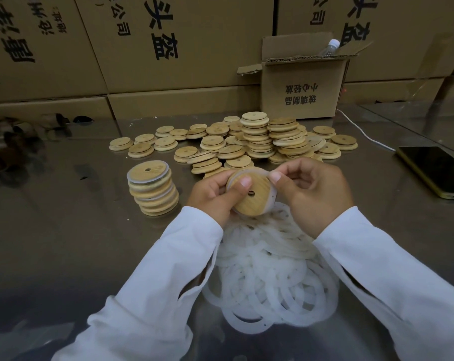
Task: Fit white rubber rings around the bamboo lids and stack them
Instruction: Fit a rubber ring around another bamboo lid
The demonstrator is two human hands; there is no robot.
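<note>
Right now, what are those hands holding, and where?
Left hand grips a bamboo lid by its edge, thumb on top; right hand pinches the white rubber ring at the lid's rim.

- Lids: pale matt bamboo, grained.
- Rings: milky, translucent, smooth rubber.
- Table: glossy, mirror-like metal.
- Boxes: matt brown cardboard.
- Sleeves: white cloth.
- Phone: glossy dark screen.

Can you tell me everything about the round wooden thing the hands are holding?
It is a round bamboo lid, light brown with fine grain and a small hole near its middle. It is held tilted above the pile of loose white rings. The left hand grips its left edge, thumb on the face. A white rubber ring shows along its rim, and the right hand pinches that ring at the top.
</note>
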